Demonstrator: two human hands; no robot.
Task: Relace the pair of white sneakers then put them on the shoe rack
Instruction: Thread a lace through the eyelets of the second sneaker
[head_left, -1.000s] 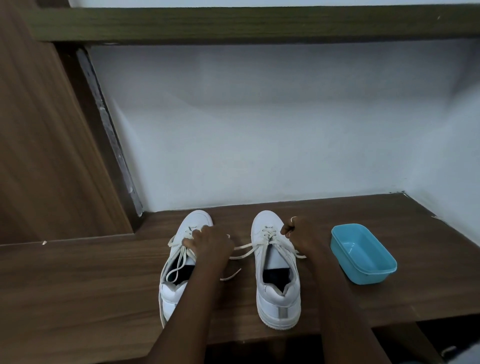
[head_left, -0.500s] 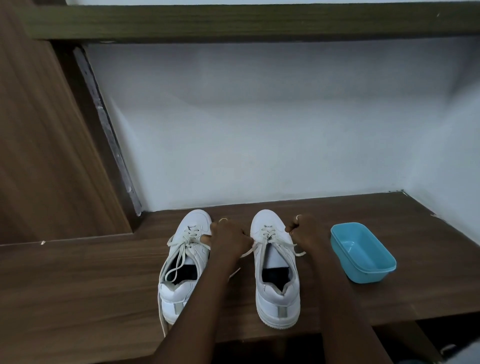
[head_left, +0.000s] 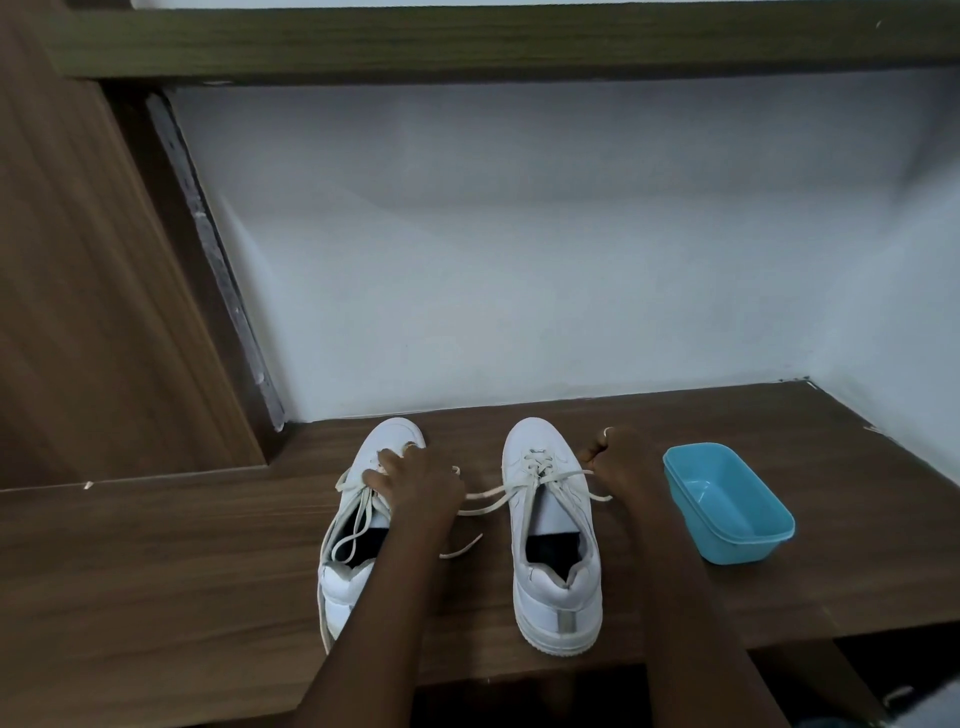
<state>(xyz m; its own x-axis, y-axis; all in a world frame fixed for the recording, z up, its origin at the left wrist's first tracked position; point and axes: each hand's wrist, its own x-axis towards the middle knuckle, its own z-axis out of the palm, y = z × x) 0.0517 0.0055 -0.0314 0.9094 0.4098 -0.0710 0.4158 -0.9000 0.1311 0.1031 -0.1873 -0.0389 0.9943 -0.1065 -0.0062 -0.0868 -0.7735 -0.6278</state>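
Note:
Two white sneakers stand side by side on the wooden shelf, toes toward the wall. My left hand lies over the throat of the left sneaker, its fingers curled on that shoe's laces, which hang loose over the opening. My right hand sits just right of the right sneaker and pinches its right lace end between thumb and fingers. This shoe's left lace end trails across the gap between the sneakers.
A light blue plastic tub stands on the shelf right of my right hand. A white wall closes the back and right. A wooden panel rises at left, and a wooden board runs overhead.
My left hand went right toward the gap between the shoes, then came back onto the left sneaker's laces. My right hand stayed at the right sneaker's lace.

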